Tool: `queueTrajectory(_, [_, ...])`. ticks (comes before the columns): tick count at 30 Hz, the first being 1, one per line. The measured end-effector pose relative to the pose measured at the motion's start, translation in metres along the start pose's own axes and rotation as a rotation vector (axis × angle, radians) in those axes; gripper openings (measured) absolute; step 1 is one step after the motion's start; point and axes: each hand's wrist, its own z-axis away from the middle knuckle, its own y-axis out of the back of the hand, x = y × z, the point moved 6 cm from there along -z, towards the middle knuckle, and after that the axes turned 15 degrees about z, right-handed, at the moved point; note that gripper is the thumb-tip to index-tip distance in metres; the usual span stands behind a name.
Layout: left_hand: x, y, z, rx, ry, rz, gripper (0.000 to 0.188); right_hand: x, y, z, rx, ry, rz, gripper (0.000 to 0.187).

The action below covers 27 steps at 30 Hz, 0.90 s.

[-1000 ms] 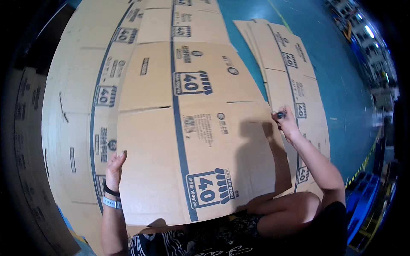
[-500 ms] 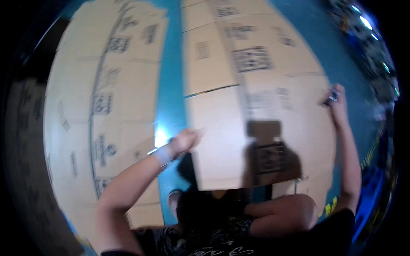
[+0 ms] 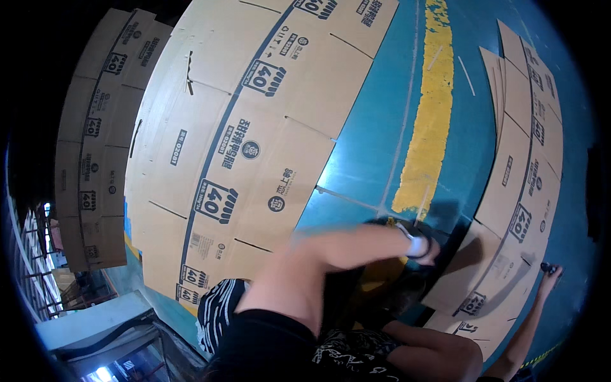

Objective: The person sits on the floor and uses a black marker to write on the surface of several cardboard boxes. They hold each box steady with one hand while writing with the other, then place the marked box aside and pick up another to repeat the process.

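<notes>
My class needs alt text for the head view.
A person's right hand holds a small dark object beside flattened cardboard sheets on the right; the left hand is near their opposite edge. Teal floor with a yellow stripe separates them from larger cardboard leftward.

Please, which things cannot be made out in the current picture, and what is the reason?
Head view, left hand: mostly behind its own wrist, so contact is unclear.
Head view, small dark object in the right hand: too small to identify.
Head view, left flattened cartons: far end cut off by the upper edge.
Head view, left forearm: blurred.
</notes>
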Motion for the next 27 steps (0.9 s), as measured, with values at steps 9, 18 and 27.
queueTrajectory(9, [-0.301, 0.162, 0.488, 1.387, 1.051, -0.348, 0.031, -0.415, 0.083, -0.011, -0.283, 0.444, -0.448, 0.043])
queueTrajectory(18, [-0.324, 0.046, 0.647, 1.699, 1.571, 0.153, 0.062, -0.67, 0.081, 0.053, -0.478, 0.823, -0.465, 0.033])
queueTrajectory(27, [-0.328, 0.051, 0.659, 1.832, 1.331, 0.014, 0.055, -0.788, 0.047, 0.146, -0.639, 0.704, -1.139, 0.021])
